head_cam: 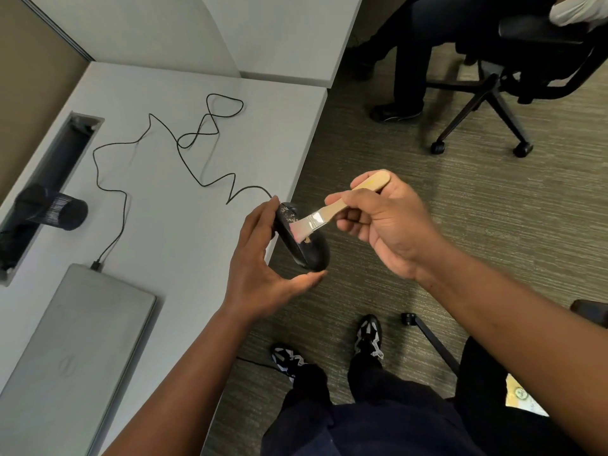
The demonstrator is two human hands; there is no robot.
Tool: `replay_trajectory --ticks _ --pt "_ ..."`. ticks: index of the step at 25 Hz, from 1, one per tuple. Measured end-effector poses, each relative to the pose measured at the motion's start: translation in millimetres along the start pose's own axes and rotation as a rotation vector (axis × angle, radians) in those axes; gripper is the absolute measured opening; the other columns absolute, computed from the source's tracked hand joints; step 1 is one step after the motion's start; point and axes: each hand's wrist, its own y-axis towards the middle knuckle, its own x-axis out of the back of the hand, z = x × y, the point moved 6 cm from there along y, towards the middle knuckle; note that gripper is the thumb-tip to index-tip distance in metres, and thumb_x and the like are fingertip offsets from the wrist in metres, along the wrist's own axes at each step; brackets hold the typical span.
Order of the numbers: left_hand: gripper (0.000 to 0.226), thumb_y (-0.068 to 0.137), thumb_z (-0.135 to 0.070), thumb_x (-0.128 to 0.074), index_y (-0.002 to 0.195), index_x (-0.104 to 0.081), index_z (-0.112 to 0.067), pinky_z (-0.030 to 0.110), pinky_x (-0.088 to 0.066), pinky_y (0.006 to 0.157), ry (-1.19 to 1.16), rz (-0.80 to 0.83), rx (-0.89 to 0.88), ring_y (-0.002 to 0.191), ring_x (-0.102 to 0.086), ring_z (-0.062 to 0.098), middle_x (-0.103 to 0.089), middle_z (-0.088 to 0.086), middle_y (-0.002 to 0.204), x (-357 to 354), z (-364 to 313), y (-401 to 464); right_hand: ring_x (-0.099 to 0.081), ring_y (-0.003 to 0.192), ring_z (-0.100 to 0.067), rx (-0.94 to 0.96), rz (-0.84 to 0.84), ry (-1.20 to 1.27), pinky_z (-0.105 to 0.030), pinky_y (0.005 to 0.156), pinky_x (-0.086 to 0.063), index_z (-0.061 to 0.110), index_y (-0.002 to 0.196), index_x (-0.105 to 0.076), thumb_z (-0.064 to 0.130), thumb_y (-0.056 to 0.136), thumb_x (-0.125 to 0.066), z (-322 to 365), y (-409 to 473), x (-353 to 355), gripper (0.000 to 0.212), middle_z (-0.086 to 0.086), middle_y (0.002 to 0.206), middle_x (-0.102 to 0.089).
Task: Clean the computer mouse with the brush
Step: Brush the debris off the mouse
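Computer mouse, black and corded, is held in the air just off the desk's front edge, over the carpet, tilted so its top faces up and right. Pale crumbs speckle its surface near the wheel end and mid-body.

Desk, pale grey, fills the left half of the view. Closed grey laptop lies on the desk, well left of the mouse and nearer the person. Long cable slot is cut into the desk's far left side. Black mesh pen cup lies on its side beside that slot. Black mouse cord snakes in loops across the desk from the mouse to a plug at the laptop's back edge.

Left hand cups the mouse from the desk side, fingers curled at its far end, thumb under its near end.

Right hand is closed around the wooden handle of a flat paintbrush, thumb and fingers pinching it. Metal ferrule visible; bristles pressed onto the top of the mouse, touching the crumbs.

Black office chair stands on the carpet, well beyond the mouse, with a seated person in it.
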Motion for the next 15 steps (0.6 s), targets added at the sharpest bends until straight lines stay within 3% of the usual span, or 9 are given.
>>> replay_trajectory --ticks 5,10,15 --pt "0.129 0.055 -0.041 -0.105 0.161 -0.037 -0.013 0.038 -0.052 0.111 -0.016 -0.022 -0.003 0.139 -0.052 0.010 -0.044 -0.004 0.156 2 3 -4 -0.068 0.071 -0.018 -0.015 -0.068 -0.036 -0.029 0.070 -0.057 0.010 0.111 -0.050 -0.003 0.097 -0.060 -1 5 18 0.021 -0.022 0.099 -0.078" --pt "0.127 0.055 -0.047 -0.100 0.161 -0.037 -0.014 0.037 -0.053 0.110 -0.033 -0.019 -0.001 0.137 -0.054 0.013 -0.044 -0.005 0.156 4 3 -5 -0.068 0.072 -0.018 0.023 -0.060 -0.158 -0.030 0.071 -0.055 0.010 0.107 -0.052 -0.004 0.096 -0.061 8 5 35 0.020 -0.022 0.098 -0.078" --pt "0.128 0.056 -0.047 -0.101 0.161 -0.036 -0.014 0.038 -0.053 0.111 -0.039 -0.007 -0.006 0.140 -0.052 0.014 -0.043 -0.004 0.157 2 3 -3 -0.070 0.076 -0.019 -0.003 0.095 0.143 -0.029 0.070 -0.059 0.012 0.102 -0.057 -0.004 0.095 -0.061 9 2 21 0.018 -0.020 0.097 -0.075"
